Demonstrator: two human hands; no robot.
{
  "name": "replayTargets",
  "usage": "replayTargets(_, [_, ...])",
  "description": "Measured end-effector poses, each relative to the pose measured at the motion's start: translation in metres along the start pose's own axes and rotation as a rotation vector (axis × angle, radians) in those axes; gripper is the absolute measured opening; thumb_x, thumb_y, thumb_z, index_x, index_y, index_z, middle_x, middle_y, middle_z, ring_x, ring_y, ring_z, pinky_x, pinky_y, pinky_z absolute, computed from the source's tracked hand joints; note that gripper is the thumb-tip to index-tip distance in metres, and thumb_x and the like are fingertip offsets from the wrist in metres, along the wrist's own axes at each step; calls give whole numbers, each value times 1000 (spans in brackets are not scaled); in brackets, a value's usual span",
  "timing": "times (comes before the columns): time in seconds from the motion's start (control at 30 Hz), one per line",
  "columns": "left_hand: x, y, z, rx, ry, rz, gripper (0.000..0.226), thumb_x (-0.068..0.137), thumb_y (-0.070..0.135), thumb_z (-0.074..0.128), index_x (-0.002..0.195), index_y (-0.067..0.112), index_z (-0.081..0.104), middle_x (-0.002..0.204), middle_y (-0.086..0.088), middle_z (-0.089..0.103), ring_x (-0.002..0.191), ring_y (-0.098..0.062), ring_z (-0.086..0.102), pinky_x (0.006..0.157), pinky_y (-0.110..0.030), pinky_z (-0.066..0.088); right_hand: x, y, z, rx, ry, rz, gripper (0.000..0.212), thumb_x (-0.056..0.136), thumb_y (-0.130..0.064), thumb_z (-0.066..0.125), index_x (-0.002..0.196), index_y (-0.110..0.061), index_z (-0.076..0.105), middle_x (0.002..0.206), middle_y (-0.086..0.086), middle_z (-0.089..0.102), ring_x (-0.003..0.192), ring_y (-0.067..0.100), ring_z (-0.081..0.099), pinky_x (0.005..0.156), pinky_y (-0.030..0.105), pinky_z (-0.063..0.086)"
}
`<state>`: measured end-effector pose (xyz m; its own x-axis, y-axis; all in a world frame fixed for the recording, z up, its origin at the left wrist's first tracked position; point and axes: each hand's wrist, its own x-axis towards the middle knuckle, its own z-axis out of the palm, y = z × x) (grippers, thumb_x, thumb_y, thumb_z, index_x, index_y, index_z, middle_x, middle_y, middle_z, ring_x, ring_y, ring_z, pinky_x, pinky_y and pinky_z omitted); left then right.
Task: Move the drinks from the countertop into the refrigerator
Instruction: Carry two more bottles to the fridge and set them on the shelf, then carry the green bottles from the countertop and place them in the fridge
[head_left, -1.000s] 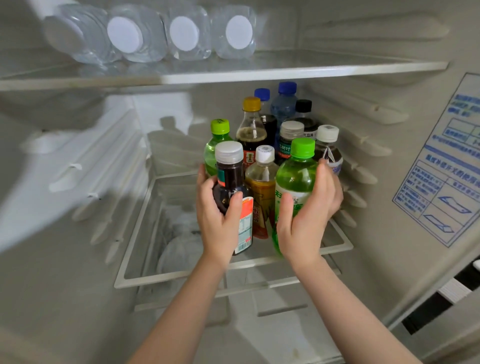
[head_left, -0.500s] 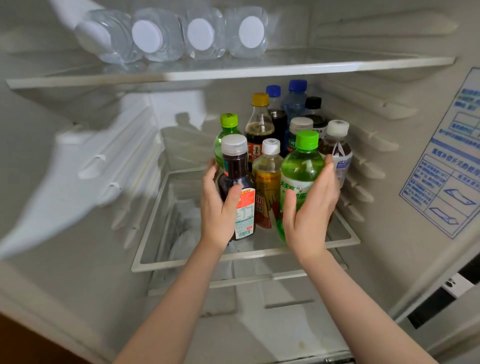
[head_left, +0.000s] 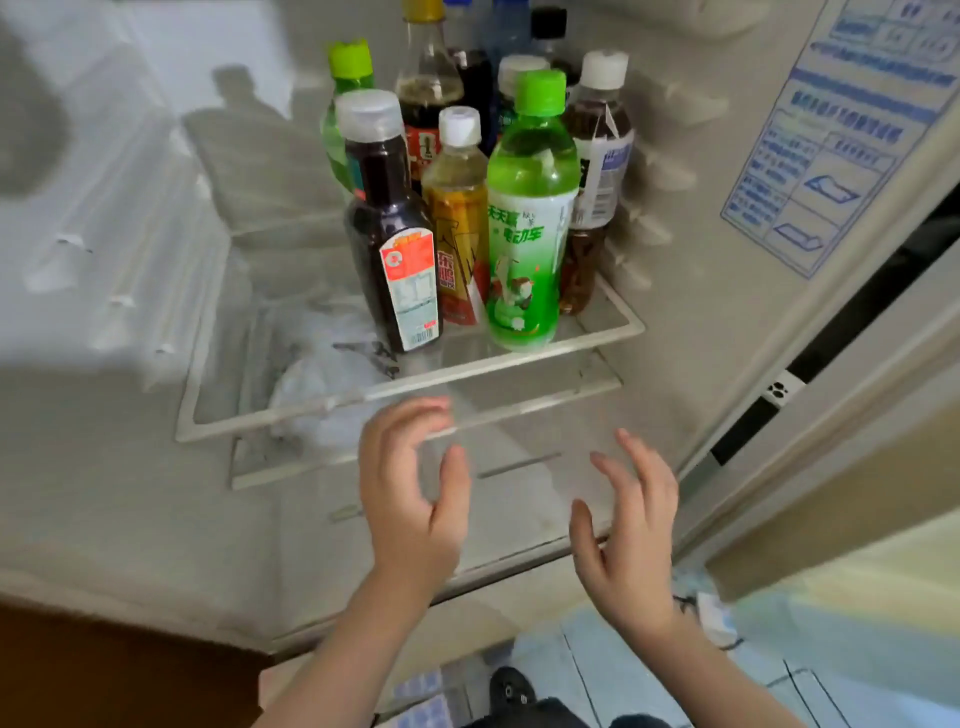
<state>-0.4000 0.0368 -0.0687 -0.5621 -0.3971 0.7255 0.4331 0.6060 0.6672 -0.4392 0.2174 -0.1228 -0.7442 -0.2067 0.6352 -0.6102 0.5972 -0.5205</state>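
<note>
The drinks (head_left: 467, 208) stand upright, long axes vertical, packed close on the right part of the glass shelf (head_left: 311, 410) inside the refrigerator (head_left: 727, 156). They lie ahead of and above both my hands. At the front of the cluster are a dark bottle (head_left: 389, 223) with a pale cap and a green bottle (head_left: 530, 218) with a green cap, each with a printed label; an amber one stands between them and taller ones behind.

My left hand (head_left: 410, 499) hangs just before the shelf's front rim, in line with the dark bottle. My right hand (head_left: 628, 535) sits lower and further right, under the green bottle, so the left is nearer. Both are empty, fingers spread and loosely bent. The left fingertips are blurred, so I cannot tell whether they brush the lower rim.

No bottle stands on the shelf's left part, so I judge the next drinks fit there. The countertop is out of view.
</note>
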Motion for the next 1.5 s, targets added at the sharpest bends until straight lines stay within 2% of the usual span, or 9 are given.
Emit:
replayTargets(0.17, [-118,-15,11,-21,-656,-376,16,94,26,44,99,29,59,93,20,61,88,0,57,78,-17,43,-131,39,-42,-193,-419,283,22,81,-9,56,102,-9,63,118,7,58,105,26,55,87,33,45])
replayTargets(0.3, [-226,-55,2,146,-1377,-778,26,100,30,43,120,22,58,114,9,58,109,-12,56,88,-26,41,-254,54,-81,-357,-882,873,30,92,-19,53,122,-17,57,132,-1,50,116,20,53,89,29,43])
replayTargets(0.43, [-300,-79,-21,353,-1844,-1005,23,101,31,36,95,18,54,93,1,55,88,-15,55,74,-26,32,-340,49,-118,-346,-1018,1368,30,96,-29,45,123,-21,54,131,0,53,118,16,52,91,22,39])
replayTargets(0.53, [-322,-84,-32,501,-1886,-1101,35,100,27,40,108,-2,57,111,-18,61,105,-29,57,80,-33,40,-375,38,-137,-290,-1006,1569,29,96,-28,45,119,-16,59,124,4,61,113,20,56,87,23,40])
replayTargets(0.73, [-328,-70,-14,633,-1847,-891,27,98,17,37,71,14,41,73,-6,46,70,-18,44,64,-30,28,-424,17,-161,-148,-835,1725,28,95,-29,46,115,-16,59,114,5,65,107,22,59,80,25,41])
replayTargets(0.87, [-356,-42,16,690,-1807,-787,21,99,25,39,95,14,56,96,-9,59,98,-28,58,84,-33,43,-467,3,-195,-36,-700,1749,31,95,-35,44,121,-22,56,112,0,64,101,18,59,83,26,44])
replayTargets(1.03, [-438,51,50,599,-1836,-674,27,97,18,44,73,10,56,82,-13,58,76,-25,57,61,-29,33,-574,-19,-283,-26,-654,1764,31,95,-31,44,119,-17,56,119,4,63,107,22,57,82,27,42])
replayTargets(1.33, [-629,304,67,451,-2395,113,30,95,35,47,117,20,61,121,-1,63,115,-21,56,86,-24,39,-778,-113,-428,-6,-87,2232,25,94,-27,45,112,-15,59,114,5,64,109,24,57,83,26,40])
replayTargets(1.5, [-683,399,91,391,-2516,256,33,94,32,50,124,19,57,121,0,62,114,-18,56,93,-23,40,-830,-147,-457,118,137,2335,11,93,-22,45,88,-20,54,94,1,63,90,21,56,70,24,35])
